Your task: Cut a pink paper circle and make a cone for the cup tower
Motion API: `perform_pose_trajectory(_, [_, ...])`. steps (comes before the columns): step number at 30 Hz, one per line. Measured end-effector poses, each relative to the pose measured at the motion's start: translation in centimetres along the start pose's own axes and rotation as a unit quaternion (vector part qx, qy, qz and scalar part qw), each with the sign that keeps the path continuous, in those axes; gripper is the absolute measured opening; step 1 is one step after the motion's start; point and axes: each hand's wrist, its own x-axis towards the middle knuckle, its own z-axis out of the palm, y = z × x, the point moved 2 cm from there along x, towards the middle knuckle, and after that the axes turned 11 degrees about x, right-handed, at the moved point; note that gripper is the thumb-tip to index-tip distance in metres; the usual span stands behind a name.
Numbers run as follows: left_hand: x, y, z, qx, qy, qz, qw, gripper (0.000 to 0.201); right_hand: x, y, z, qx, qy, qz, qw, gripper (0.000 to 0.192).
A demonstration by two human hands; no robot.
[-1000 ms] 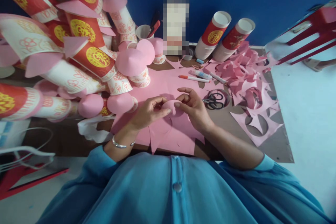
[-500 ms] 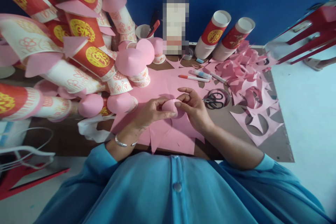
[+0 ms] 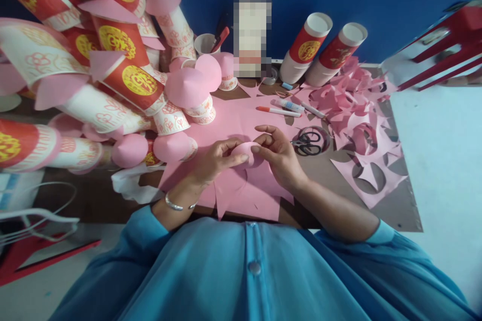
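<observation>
Paper cups in red and white with pink paper caps (image 3: 124,80) pile high along the left of the brown tabletop (image 3: 331,175), pink paper offcuts with round holes (image 3: 361,145) lie heaped on its right, and a broad pink paper sheet (image 3: 241,190) covers the middle. Over that sheet the left hand (image 3: 211,163) and the right hand (image 3: 278,155) meet, fingers of both pinched shut on a small curled pink paper disc (image 3: 244,153) between them. Black-handled scissors (image 3: 307,143) lie just right of the right hand, an orange-capped marker pen (image 3: 277,111) beyond.
</observation>
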Motion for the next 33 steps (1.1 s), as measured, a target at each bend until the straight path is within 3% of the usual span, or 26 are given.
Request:
perform_pose_trajectory(6, [0.0, -0.1, 0.5, 0.003, 0.018, -0.013, 1.000, 0.045, -0.1, 0.2, 0.0, -0.025, 0.007, 0.002, 1.000, 0.054])
perform_pose_trajectory(11, [-0.2, 0.1, 0.3, 0.068, 0.018, -0.014, 0.997, 0.051, 0.0, -0.1, -0.1, -0.027, 0.017, -0.005, 0.999, 0.055])
perform_pose_trajectory(15, [-0.2, 0.2, 0.0, 0.029, 0.009, 0.012, 0.999, 0.044, 0.0, -0.3, -0.1, -0.006, 0.023, 0.001, 1.000, 0.057])
perform_pose_trajectory(22, [-0.1, -0.2, 0.5, 0.052, 0.051, 0.004, 0.997, 0.051, -0.3, 0.0, 0.1, -0.032, 0.016, -0.017, 0.999, 0.057])
perform_pose_trajectory(26, [-0.1, -0.2, 0.3, 0.056, 0.054, -0.006, 0.997, 0.044, -0.4, 0.0, 0.0, -0.052, 0.002, -0.003, 0.999, 0.053])
perform_pose_trajectory(30, [-0.3, 0.3, 0.1, 0.122, 0.056, 0.019, 0.991, 0.024, -0.2, -0.7, -0.1, -0.114, -0.012, -0.001, 0.993, 0.036])
perform_pose_trajectory(33, [-0.4, 0.6, 0.1, 0.162, 0.042, 0.035, 0.985, 0.013, -0.1, -1.3, 0.0, -0.171, -0.039, -0.005, 0.984, 0.034])
